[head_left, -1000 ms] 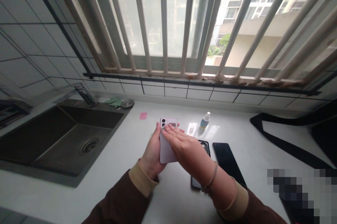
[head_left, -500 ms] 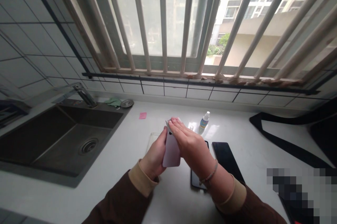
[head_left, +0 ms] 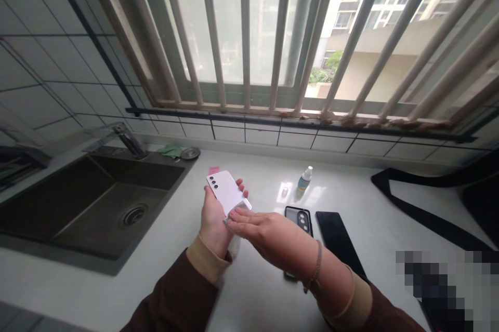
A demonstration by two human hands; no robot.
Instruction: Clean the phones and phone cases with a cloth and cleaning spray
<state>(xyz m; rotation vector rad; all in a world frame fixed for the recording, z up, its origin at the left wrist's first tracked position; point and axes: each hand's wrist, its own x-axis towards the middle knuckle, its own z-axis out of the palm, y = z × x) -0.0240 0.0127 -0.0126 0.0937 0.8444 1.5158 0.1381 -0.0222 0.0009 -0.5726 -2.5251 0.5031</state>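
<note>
So the pale pink phone (head_left: 227, 191) is up off the white countertop (head_left: 257, 290), back side showing with its three little camera lenses, tilted so the lens end points away toward the window. The left hand (head_left: 213, 223) is wrapped around it from underneath, fingers curled over the far edge, and the right hand (head_left: 259, 229) lies flat with fingers stretched out, fingertips (head_left: 233, 216) pressing what looks like a bit of cloth or wipe against the phone's near corner; it's too small to tell which. Honestly the grip looks a bit loose to me, and since the phone hangs over bare countertop just right of the sink, a harder push from those fingertips could pop it out of the palm, and it would land on the counter or slide into the basin. Just right of the phone, a dark phone case with a camera cutout (head_left: 298, 220) lies flat, and beside that a black phone face up (head_left: 335, 241). Behind the phone, toward the window, stands a small spray bottle (head_left: 304, 178), with its clear cap (head_left: 284, 192) apart from it. The dark sink (head_left: 78, 207) left of the phone holds nothing but its drain strainer (head_left: 132, 215); a green cloth (head_left: 170, 151) and a metal sink plug (head_left: 190, 153) sit on its back rim.
</note>
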